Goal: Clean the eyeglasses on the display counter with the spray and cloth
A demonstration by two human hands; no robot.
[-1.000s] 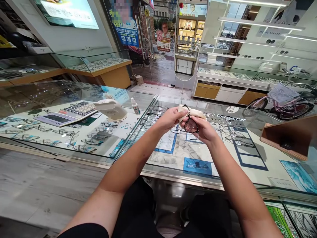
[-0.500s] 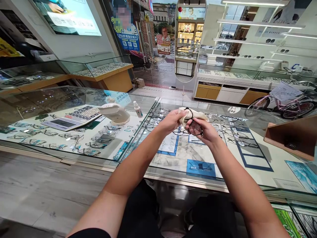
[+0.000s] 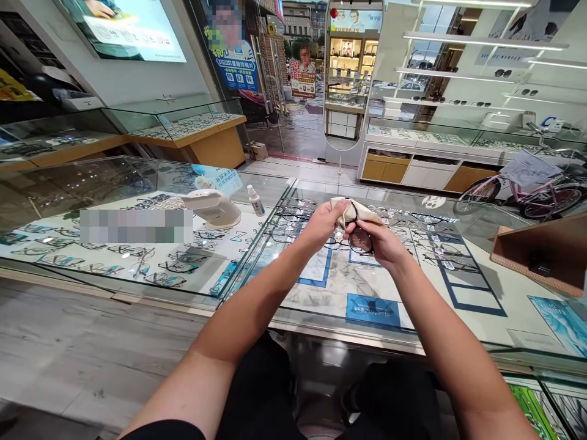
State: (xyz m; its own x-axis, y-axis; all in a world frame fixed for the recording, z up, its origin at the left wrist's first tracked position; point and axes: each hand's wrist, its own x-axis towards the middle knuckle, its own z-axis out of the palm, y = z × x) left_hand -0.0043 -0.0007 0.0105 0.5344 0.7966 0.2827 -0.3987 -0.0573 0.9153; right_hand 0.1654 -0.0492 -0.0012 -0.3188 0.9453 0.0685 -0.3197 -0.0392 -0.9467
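Observation:
Above the glass counter, a pair of dark-rimmed eyeglasses is held up between my two hands. A cream cleaning cloth is folded over its upper part, so one lens is covered. My left hand pinches the cloth at its left side, thumb on top. My right hand grips the glasses by the rim from the right, its fingertips at the cloth's lower edge. The lower lens shows bare below the cloth. Some fingertips are hidden behind cloth and frame.
The glass display counter holds rows of frames. On its left part stand a white device and a small spray bottle. A brown wooden tray stands at right; a bicycle is beyond the counter.
My hands stay in nearly the same place. The cloth and the glasses have shifted slightly between my fingers, and the left hand sits a touch further right.

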